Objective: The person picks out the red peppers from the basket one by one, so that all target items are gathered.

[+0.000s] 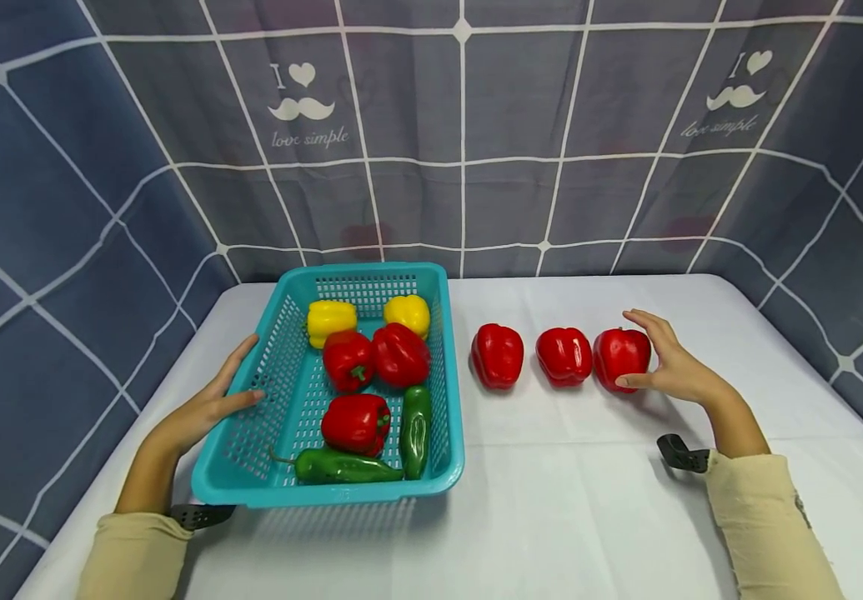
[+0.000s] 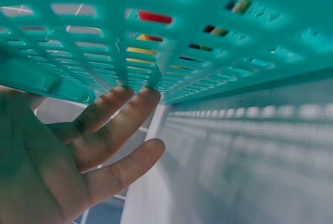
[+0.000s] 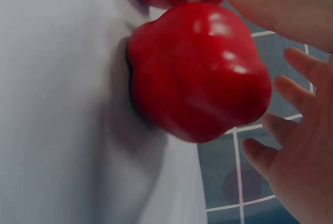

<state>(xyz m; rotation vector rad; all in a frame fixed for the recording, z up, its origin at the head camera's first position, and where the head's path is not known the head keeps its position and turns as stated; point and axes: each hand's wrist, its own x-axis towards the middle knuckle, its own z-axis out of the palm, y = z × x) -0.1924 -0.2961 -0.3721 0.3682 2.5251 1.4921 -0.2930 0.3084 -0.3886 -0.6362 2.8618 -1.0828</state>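
My left hand (image 1: 202,417) holds the left wall of a turquoise plastic basket (image 1: 452,375), thumb over the rim and fingers along the outside. In the left wrist view, these fingers (image 2: 117,133) lie against its slatted wall. Within the basket are two yellow bell peppers (image 1: 331,321), three red bell peppers (image 1: 401,356) and two long green peppers (image 1: 415,432). My right hand (image 1: 674,367) hovers with spread fingers around the rightmost red bell pepper (image 1: 621,358) on the table. The right wrist view shows a gap between most fingers and this pepper (image 3: 200,73).
Two more red bell peppers (image 1: 497,357) stand on the white tablecloth (image 1: 551,500), between the basket and the rightmost pepper. A dark grey checked curtain (image 1: 514,100) encloses the table at the back and both sides.
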